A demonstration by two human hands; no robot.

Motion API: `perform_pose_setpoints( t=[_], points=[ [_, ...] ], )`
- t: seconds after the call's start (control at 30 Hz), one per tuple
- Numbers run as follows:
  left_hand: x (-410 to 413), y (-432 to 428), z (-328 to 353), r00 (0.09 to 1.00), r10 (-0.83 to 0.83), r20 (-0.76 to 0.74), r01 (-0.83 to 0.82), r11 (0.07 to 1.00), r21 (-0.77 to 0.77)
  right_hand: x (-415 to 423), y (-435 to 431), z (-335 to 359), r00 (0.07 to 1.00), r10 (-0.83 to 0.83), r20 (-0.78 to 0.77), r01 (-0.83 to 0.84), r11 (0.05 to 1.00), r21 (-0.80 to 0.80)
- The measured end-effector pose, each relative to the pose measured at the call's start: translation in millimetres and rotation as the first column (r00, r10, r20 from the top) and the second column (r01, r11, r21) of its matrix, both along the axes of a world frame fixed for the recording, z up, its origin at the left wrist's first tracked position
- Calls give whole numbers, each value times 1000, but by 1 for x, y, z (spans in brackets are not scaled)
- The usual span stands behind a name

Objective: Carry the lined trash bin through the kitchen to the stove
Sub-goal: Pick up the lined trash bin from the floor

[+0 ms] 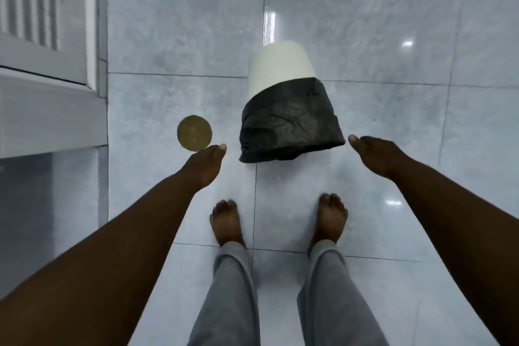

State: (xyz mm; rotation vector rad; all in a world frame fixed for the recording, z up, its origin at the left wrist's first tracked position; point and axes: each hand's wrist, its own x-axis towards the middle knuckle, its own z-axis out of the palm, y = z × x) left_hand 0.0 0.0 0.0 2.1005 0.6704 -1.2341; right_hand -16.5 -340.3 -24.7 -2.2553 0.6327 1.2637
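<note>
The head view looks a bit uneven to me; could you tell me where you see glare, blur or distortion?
Head view: ceiling lights glare off the glossy tile floor; the feet look motion-smeared; wide-angle stretch exaggerates both forearms; the trash bin stays fairly sharp.

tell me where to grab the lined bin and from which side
Grip the trash bin at its rim with both hands, left hand and right hand closing in from opposite sides. The black liner is folded over that wider end, nearest the person; neither hand touches it yet.

A white trash bin (280, 67) is seen on grey floor tiles, its rim end wrapped in a black liner (289, 121); it appears tipped over, though blurred.
</note>
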Motion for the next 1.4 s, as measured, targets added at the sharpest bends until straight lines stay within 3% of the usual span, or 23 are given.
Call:
perform_pose_setpoints(
  t=[0.13,0.27,0.5,0.63,0.8,0.97,1.17,1.33,1.4],
  points=[
    [-23,-12,-62,975,220,-43,-221,974,-42,8,12,-41,972,-234,-40,236,970,59],
    [-20,-30,-82,947,306,-94,-317,940,-127,8,15,-74,919,-391,-55,394,909,133],
    [-2,-35,-59,892,445,-79,-451,865,-222,8,30,-43,881,-472,-5,467,869,165],
    [16,-27,-32,842,539,28,-521,824,-223,16,33,-9,855,-506,111,481,855,192],
    [32,-19,0,827,540,156,-502,835,-226,42,32,36,798,-563,214,491,814,310],
    [36,-23,11,850,510,130,-461,841,-284,55,36,49,861,-453,231,390,880,273],
    [15,-16,-1,860,507,55,-465,823,-326,37,28,29,864,-456,214,401,880,255],
    [5,-12,-11,833,552,45,-510,796,-326,21,17,9,802,-568,185,491,803,337],
    [5,-5,-24,863,497,92,-460,847,-267,16,12,-3,769,-615,172,527,764,373]
  ],
)
